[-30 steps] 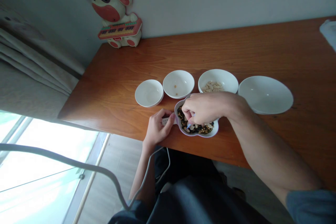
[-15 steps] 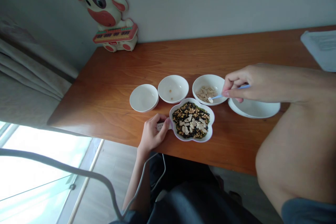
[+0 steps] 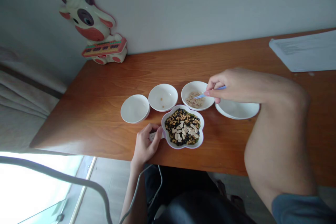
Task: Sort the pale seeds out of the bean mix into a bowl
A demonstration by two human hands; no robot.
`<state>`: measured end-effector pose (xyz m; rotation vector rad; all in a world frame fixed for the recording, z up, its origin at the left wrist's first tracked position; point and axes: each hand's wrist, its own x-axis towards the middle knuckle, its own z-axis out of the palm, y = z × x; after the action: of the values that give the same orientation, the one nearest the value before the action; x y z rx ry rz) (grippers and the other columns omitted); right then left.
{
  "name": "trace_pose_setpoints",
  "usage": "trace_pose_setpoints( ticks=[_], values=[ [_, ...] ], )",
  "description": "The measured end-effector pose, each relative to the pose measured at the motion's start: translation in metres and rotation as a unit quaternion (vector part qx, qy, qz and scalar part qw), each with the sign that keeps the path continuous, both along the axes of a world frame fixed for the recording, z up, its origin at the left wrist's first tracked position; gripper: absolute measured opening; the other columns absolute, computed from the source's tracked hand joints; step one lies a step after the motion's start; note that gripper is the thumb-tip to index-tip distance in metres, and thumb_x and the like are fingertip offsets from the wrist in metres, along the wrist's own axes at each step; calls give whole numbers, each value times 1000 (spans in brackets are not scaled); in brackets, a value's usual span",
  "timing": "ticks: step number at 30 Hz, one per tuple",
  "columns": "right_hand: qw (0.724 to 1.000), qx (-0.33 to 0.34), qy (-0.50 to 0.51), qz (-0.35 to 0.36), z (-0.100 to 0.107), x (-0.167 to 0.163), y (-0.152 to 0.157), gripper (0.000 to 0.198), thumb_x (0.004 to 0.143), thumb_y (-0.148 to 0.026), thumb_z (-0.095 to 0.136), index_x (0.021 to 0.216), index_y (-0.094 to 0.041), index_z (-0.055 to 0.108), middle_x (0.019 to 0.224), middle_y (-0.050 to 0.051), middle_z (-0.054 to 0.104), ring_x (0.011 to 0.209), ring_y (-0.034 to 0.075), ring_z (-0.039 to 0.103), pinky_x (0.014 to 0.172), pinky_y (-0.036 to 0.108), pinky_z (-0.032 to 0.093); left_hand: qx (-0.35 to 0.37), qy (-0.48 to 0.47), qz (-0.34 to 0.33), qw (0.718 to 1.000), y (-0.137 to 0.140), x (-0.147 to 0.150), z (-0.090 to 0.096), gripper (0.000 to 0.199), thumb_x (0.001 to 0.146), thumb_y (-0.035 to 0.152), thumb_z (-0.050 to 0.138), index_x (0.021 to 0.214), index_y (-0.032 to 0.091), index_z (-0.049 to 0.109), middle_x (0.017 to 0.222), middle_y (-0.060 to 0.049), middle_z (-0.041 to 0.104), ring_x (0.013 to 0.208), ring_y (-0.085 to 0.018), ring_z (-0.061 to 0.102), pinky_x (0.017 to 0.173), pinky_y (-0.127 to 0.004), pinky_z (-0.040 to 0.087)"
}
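Observation:
My left hand [image 3: 147, 143] pinches the short handle [image 3: 153, 135] of a white flower-shaped dish [image 3: 202, 140]. Dark and yellow-brown grains fill the dish, with a cluster of pale flat seeds [image 3: 185, 130] on top. Thin light-blue tweezers [image 3: 201, 96] are held in the closed fingers of my right hand [image 3: 223, 84]. Their tip reaches down among pale flat seeds [image 3: 194, 101] in a round white bowl [image 3: 187, 89] behind the dish. Whether a seed is between the tips, I cannot make out.
Left of the seed bowl stand a white bowl [image 3: 168, 92] with a few small bits and another white bowl [image 3: 135, 108]. A wider white bowl [image 3: 237, 109] sits partly under my right arm. A toy cow with keyboard [image 3: 105, 47] and a paper sheet [image 3: 304, 52] lie farther back.
The tweezers' tip has moved from the bowl's front rim, where a pale seed showed at it, into the seeds. The camera view has shifted; my left hand still holds the handle.

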<state>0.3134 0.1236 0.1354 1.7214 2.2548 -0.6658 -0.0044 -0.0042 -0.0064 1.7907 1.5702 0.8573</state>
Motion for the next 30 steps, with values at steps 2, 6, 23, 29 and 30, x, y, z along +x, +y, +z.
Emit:
trace_pose_setpoints(
  ticks=[2, 6, 23, 29, 30],
  values=[
    [1000, -1, 14, -28, 3, -8, -5, 24, 95, -40, 56, 101, -25, 74, 94, 4, 77, 74, 19, 61, 66, 33, 36, -4, 2, 0, 1000, 0, 0, 0, 31, 105, 43, 57, 90, 18, 69, 80, -3, 73, 68, -16, 66, 67, -26, 49],
    [997, -30, 72, 10, 8, -29, -14, 18, 91, -32, 61, 99, -28, 77, 93, 0, 78, 73, 16, 62, 65, 32, 36, -6, 6, -1, 1000, 0, 0, 0, 32, 105, 44, 57, 90, 18, 69, 80, -3, 74, 69, -17, 67, 68, -26, 50],
    [990, -100, -32, 95, -4, -83, -16, 26, 87, -26, 62, 68, -14, 77, 64, 9, 70, 57, 15, 57, 61, 32, 39, -2, 3, 8, 1000, 1, 3, 2, 31, 104, 43, 58, 89, 18, 70, 79, -3, 75, 69, -17, 68, 67, -26, 51],
    [990, -104, -35, 89, -1, -86, -16, 29, 90, -27, 63, 68, -13, 75, 63, 8, 68, 55, 15, 54, 62, 32, 39, -3, 6, 6, 1000, 1, 1, 0, 34, 105, 45, 57, 90, 18, 71, 79, -4, 75, 68, -17, 68, 67, -26, 51],
    [990, -106, -33, 91, -1, -86, -16, 29, 91, -27, 62, 69, -13, 76, 65, 8, 69, 56, 15, 55, 63, 32, 39, -3, 7, 6, 1000, 1, 1, 0, 34, 105, 45, 57, 89, 18, 71, 79, -4, 75, 68, -17, 68, 67, -26, 51]
  ],
)
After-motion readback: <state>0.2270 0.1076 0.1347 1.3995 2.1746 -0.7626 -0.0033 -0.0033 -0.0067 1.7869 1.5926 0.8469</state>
